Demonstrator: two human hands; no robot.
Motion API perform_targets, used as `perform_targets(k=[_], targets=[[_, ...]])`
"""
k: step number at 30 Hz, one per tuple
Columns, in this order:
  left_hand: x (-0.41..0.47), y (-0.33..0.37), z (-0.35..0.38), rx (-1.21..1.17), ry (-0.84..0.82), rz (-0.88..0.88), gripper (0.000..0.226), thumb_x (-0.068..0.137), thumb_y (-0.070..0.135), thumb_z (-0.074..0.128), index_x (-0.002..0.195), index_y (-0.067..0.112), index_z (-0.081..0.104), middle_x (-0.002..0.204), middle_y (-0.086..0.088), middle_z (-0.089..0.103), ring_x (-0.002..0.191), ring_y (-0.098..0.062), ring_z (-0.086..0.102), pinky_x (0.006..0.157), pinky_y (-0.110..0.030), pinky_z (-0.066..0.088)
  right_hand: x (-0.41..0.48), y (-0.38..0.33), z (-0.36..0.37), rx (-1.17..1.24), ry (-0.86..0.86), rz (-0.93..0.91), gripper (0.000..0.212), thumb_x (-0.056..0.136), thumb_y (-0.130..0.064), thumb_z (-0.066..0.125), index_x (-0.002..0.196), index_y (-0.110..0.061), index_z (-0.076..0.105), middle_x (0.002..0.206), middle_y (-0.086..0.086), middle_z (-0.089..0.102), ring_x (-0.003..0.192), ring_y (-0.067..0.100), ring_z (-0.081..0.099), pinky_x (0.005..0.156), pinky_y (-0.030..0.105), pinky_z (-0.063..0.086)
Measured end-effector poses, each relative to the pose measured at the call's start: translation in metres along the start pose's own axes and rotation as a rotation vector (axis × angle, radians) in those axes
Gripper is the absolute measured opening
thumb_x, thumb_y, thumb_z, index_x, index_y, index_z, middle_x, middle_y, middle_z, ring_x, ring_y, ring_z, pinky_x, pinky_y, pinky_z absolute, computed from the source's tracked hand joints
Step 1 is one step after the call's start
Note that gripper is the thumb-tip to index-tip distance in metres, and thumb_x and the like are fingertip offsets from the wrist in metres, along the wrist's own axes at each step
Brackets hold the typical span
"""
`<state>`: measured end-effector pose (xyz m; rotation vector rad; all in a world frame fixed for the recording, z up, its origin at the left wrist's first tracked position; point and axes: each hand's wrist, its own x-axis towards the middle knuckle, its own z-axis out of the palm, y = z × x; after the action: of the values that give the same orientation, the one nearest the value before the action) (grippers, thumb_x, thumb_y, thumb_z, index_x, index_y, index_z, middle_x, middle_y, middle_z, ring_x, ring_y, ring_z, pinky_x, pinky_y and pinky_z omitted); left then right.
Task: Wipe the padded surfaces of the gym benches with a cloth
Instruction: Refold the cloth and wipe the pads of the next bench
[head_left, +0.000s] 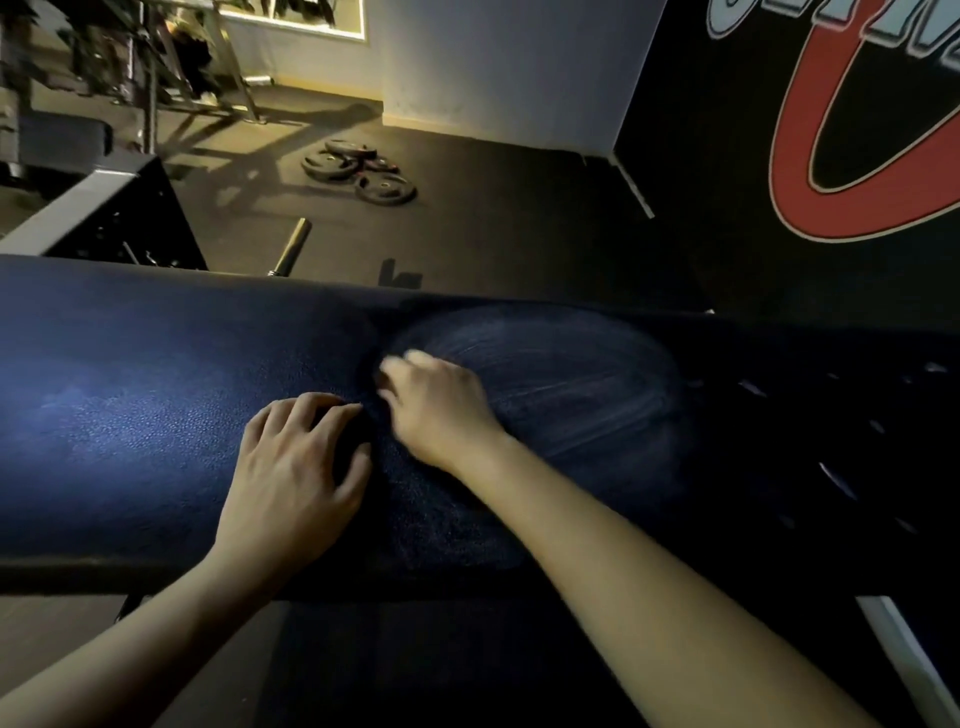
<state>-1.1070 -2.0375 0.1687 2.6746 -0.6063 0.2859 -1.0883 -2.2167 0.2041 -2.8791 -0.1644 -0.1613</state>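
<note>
A dark cloth (436, 499) lies on the middle of the bench (130, 415), hard to pick out against the padding. The left hand (296, 467) rests on the bench at the cloth's left edge, fingers bent. The right hand (436, 405) sits at the cloth's far end, blurred. I cannot tell whether either hand clutches the cloth. Pale streaks (561, 379) haze the bench just right of the hands. The risk, to my eye, is that the cloth bunches and only smears, and the bench's left stretch gets missed.
</note>
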Motion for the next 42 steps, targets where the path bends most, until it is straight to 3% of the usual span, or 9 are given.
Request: perform_targets(k=[8, 14, 20, 22, 26, 28, 31, 37, 42], targets=[[0.001, 0.002, -0.001, -0.019, -0.014, -0.004, 0.042, 0.092, 0.045, 0.047, 0.125, 0.024, 0.065, 0.123, 0.004, 0.057, 0.119, -0.023, 0.050, 0.111, -0.042, 0.034, 0.012, 0.195, -0.059, -0.267, 0.190, 0.755, 0.021, 0.098, -0.021, 0.059, 0.115, -0.010, 0.064, 0.118, 0.018, 0.065, 0.107, 0.039, 0.064, 0.079, 0.039, 0.049], [0.002, -0.001, 0.002, -0.012, 0.004, -0.009, 0.043, 0.091, 0.046, 0.048, 0.125, 0.027, 0.065, 0.123, 0.008, 0.057, 0.119, -0.021, 0.051, 0.111, -0.041, 0.035, 0.120, 0.082, 0.000, -0.102, 0.160, 0.424, 0.025, 0.096, -0.018, 0.061, 0.119, -0.010, 0.064, 0.123, 0.015, 0.064, 0.112, 0.035, 0.063, 0.087, 0.037, 0.052], [0.000, -0.001, -0.001, 0.016, -0.002, -0.010, 0.045, 0.092, 0.049, 0.046, 0.127, 0.028, 0.065, 0.125, 0.008, 0.057, 0.120, -0.020, 0.051, 0.110, -0.039, 0.033, 0.023, 0.035, -0.006, 0.020, -0.047, -0.125, 0.023, 0.101, -0.027, 0.057, 0.120, -0.018, 0.065, 0.114, 0.004, 0.064, 0.103, 0.028, 0.062, 0.079, 0.037, 0.048], [-0.001, 0.001, -0.001, 0.014, -0.010, -0.009, 0.045, 0.093, 0.049, 0.045, 0.127, 0.028, 0.065, 0.125, 0.008, 0.057, 0.120, -0.020, 0.051, 0.110, -0.040, 0.034, -0.012, 0.085, -0.018, -0.042, 0.043, 0.014, 0.025, 0.100, -0.029, 0.057, 0.123, -0.020, 0.065, 0.119, 0.002, 0.066, 0.104, 0.028, 0.064, 0.082, 0.036, 0.050], [0.000, 0.002, -0.001, 0.008, -0.013, -0.013, 0.044, 0.092, 0.049, 0.045, 0.126, 0.027, 0.064, 0.123, 0.007, 0.057, 0.119, -0.021, 0.050, 0.109, -0.041, 0.034, -0.024, 0.199, -0.059, -0.189, 0.239, 0.676, 0.022, 0.098, -0.023, 0.058, 0.115, -0.012, 0.067, 0.120, 0.018, 0.067, 0.107, 0.041, 0.065, 0.081, 0.040, 0.050], [0.001, 0.003, -0.001, -0.002, -0.012, -0.010, 0.043, 0.092, 0.048, 0.045, 0.124, 0.027, 0.064, 0.122, 0.006, 0.057, 0.118, -0.022, 0.050, 0.109, -0.041, 0.034, 0.001, 0.208, -0.063, -0.210, 0.248, 0.822, 0.021, 0.096, -0.019, 0.061, 0.113, -0.008, 0.067, 0.118, 0.020, 0.067, 0.108, 0.042, 0.065, 0.080, 0.040, 0.050], [0.001, 0.004, 0.000, -0.013, 0.001, -0.009, 0.040, 0.092, 0.046, 0.048, 0.123, 0.027, 0.064, 0.121, 0.007, 0.056, 0.117, -0.021, 0.051, 0.111, -0.041, 0.034, 0.067, 0.165, -0.040, -0.156, 0.220, 0.769, 0.024, 0.093, -0.017, 0.064, 0.115, -0.010, 0.070, 0.119, 0.017, 0.069, 0.111, 0.038, 0.066, 0.085, 0.040, 0.054], [0.001, -0.002, 0.002, -0.025, 0.027, 0.007, 0.040, 0.092, 0.047, 0.053, 0.125, 0.027, 0.065, 0.124, 0.010, 0.058, 0.119, -0.017, 0.052, 0.114, -0.043, 0.034, 0.164, 0.005, 0.016, 0.000, 0.018, 0.178, 0.021, 0.098, -0.020, 0.059, 0.117, -0.014, 0.065, 0.124, 0.011, 0.064, 0.113, 0.033, 0.061, 0.080, 0.033, 0.042], [0.001, -0.005, 0.003, -0.013, 0.019, 0.005, 0.041, 0.093, 0.050, 0.050, 0.125, 0.029, 0.064, 0.124, 0.012, 0.056, 0.120, -0.017, 0.051, 0.113, -0.039, 0.033, 0.125, 0.063, -0.001, 0.011, 0.062, 0.278, 0.022, 0.099, -0.020, 0.058, 0.118, -0.014, 0.066, 0.123, 0.010, 0.064, 0.111, 0.030, 0.062, 0.077, 0.031, 0.041]])
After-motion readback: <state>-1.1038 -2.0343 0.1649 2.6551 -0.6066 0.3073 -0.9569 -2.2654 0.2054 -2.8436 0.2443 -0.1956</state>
